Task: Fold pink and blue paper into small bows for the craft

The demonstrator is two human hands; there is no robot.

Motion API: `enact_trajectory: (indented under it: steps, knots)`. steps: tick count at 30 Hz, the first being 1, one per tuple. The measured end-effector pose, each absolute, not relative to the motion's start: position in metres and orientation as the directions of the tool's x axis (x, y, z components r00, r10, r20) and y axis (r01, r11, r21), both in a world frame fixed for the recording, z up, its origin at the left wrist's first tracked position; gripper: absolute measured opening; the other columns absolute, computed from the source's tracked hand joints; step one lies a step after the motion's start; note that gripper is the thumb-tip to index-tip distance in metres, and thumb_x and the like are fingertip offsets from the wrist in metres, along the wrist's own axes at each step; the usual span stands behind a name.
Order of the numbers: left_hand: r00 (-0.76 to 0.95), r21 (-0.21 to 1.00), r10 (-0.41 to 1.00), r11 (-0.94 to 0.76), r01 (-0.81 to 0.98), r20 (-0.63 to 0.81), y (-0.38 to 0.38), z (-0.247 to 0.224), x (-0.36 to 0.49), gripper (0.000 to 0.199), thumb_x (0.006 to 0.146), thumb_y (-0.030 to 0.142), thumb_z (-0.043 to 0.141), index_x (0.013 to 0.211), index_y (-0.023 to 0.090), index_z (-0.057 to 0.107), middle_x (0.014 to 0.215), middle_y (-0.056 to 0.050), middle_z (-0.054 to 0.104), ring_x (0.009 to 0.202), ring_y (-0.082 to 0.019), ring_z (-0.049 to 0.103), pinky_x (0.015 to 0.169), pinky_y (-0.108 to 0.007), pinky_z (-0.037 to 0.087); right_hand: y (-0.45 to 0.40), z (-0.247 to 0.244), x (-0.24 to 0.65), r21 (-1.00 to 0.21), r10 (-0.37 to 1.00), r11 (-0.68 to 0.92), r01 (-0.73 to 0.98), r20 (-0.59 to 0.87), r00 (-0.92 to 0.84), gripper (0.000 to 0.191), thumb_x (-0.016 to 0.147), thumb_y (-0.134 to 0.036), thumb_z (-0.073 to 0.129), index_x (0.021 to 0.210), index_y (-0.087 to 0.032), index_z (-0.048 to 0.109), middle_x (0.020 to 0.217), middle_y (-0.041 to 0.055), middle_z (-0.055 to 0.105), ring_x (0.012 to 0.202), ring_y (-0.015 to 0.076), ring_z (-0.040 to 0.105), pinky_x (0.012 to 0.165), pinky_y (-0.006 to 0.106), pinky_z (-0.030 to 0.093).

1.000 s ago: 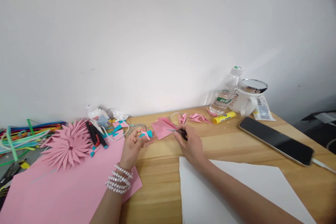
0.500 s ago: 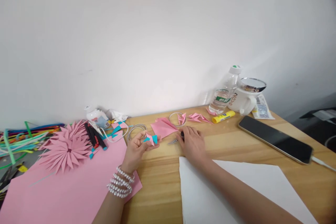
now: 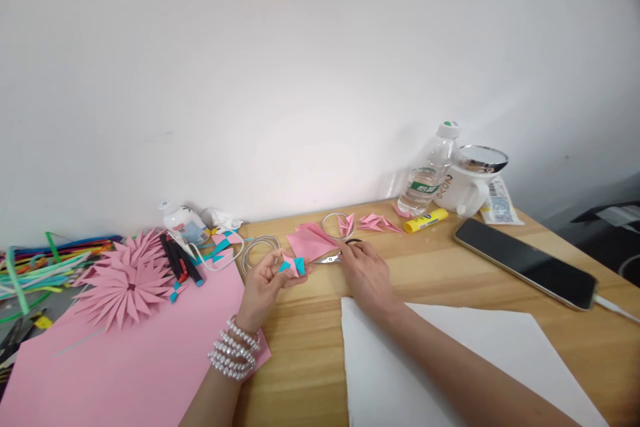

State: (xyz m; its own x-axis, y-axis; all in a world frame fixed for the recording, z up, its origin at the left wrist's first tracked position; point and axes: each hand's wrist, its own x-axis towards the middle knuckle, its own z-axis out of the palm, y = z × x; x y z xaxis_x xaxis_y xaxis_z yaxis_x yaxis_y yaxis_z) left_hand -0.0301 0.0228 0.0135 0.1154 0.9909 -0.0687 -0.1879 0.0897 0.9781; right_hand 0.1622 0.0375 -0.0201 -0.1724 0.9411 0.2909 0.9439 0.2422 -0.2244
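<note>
Between the fingers of my left hand [image 3: 267, 280] is a small folded paper piece [image 3: 292, 265] in pink and blue. My right hand [image 3: 366, 272] is closed on a pair of scissors [image 3: 330, 259], whose blades point left and whose dark handle shows partly behind the fingers. Just behind the blades lie pink paper sheets [image 3: 309, 241]. Small pink folded pieces [image 3: 379, 223] rest farther back, to the right. A large white sheet [image 3: 465, 353] lies under my right forearm, and a pink sheet [image 3: 165, 353] is left of my left hand.
Pink paper flowers [image 3: 131, 287], markers [image 3: 175, 259] and a white bottle [image 3: 185, 221] stand or lie at the left. Toward the right are a glue stick [image 3: 426, 221], a water bottle [image 3: 425, 177], a mug [image 3: 461, 192] and a phone [image 3: 525, 263].
The scissors now show more, with their blades farther left and clear of the table in view. My left hand has shifted slightly right with the folded piece.
</note>
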Motion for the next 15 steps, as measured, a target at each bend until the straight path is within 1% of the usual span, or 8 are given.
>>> enact_trajectory:
  steps: [3, 6, 8, 12, 15]
  knots:
    - [0.107, 0.98, 0.993, 0.078, -0.185, -0.058, 0.024, 0.012, -0.031, 0.023, 0.066, 0.023, 0.066, 0.087, 0.02, 0.058, 0.082, -0.008, 0.069, 0.081, -0.025, 0.065, 0.07, -0.037, 0.052, 0.035, -0.014, 0.162, -0.202, 0.962, 0.207, 0.957, 0.22, -0.162, 0.022, 0.081, -0.008, 0.044, 0.095, -0.019, 0.057, 0.084, 0.0089, 0.062, 0.087, 0.0233, 0.048, 0.058, 0.028, 0.031]
    - [0.131, 0.982, 0.991, 0.059, -0.18, -0.035, 0.025, 0.01, -0.032, 0.024, 0.067, 0.024, 0.065, 0.089, 0.018, 0.057, 0.089, -0.008, 0.068, 0.082, -0.024, 0.064, 0.074, -0.038, 0.051, 0.034, -0.01, 0.16, -0.164, 0.971, 0.17, 0.972, 0.195, -0.137, 0.02, 0.078, -0.006, 0.047, 0.089, -0.018, 0.058, 0.085, 0.0093, 0.06, 0.084, 0.0234, 0.047, 0.056, 0.027, 0.03]
    - [0.149, 0.981, 0.988, 0.057, -0.184, -0.029, 0.026, 0.009, -0.033, 0.024, 0.068, 0.024, 0.064, 0.089, 0.017, 0.056, 0.089, -0.008, 0.068, 0.082, -0.024, 0.064, 0.075, -0.039, 0.05, 0.034, -0.01, 0.159, -0.145, 0.967, 0.163, 0.976, 0.218, -0.129, 0.018, 0.077, -0.006, 0.048, 0.087, -0.018, 0.057, 0.085, 0.0098, 0.059, 0.082, 0.023, 0.047, 0.06, 0.028, 0.031]
    - [0.166, 0.978, 0.984, 0.093, -0.188, -0.062, 0.027, 0.007, -0.033, 0.023, 0.07, 0.025, 0.062, 0.09, 0.017, 0.053, 0.083, -0.006, 0.069, 0.08, -0.023, 0.065, 0.074, -0.039, 0.051, 0.038, -0.017, 0.159, -0.155, 0.937, 0.182, 0.971, 0.325, -0.124, 0.012, 0.082, -0.012, 0.045, 0.084, -0.014, 0.057, 0.072, 0.0089, 0.057, 0.077, 0.022, 0.047, 0.074, 0.034, 0.03]
    - [0.166, 0.978, 0.983, 0.107, -0.18, -0.077, 0.027, 0.005, -0.034, 0.026, 0.07, 0.025, 0.063, 0.092, 0.017, 0.051, 0.082, -0.005, 0.068, 0.078, -0.022, 0.066, 0.071, -0.038, 0.051, 0.04, -0.021, 0.161, -0.201, 0.918, 0.21, 0.957, 0.376, -0.123, 0.014, 0.081, -0.016, 0.048, 0.073, -0.014, 0.059, 0.067, 0.0089, 0.056, 0.08, 0.0243, 0.046, 0.074, 0.037, 0.031]
